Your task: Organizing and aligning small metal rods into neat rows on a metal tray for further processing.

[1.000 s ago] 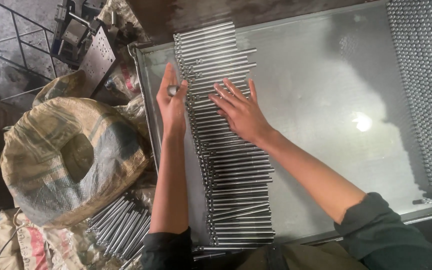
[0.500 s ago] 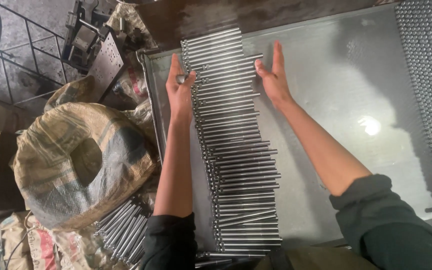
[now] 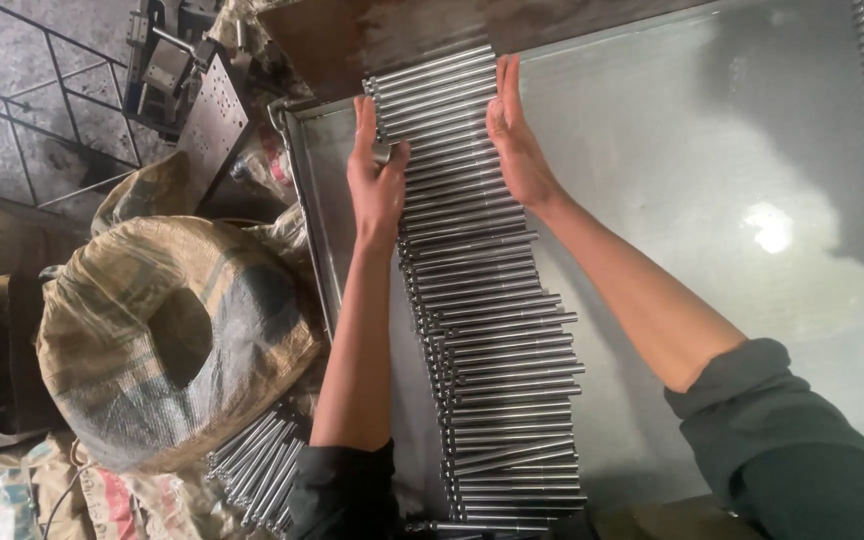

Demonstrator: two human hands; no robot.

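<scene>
A long row of steel rods (image 3: 482,300) lies side by side on the shiny metal worktop (image 3: 732,230), running from the upper middle of the frame down to the bottom edge. The left hand (image 3: 377,185) and right hand (image 3: 517,140) press flat and open against opposite rod ends near the top, gripping nothing. Squaring the ends likely wants even pressure from both palms. A wrapped coil (image 3: 167,340) sits at left, with loose rods (image 3: 257,465) below it.

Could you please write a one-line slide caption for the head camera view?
Left hand and right hand press flat against opposite ends of a row of steel rods on a metal tray.
</scene>
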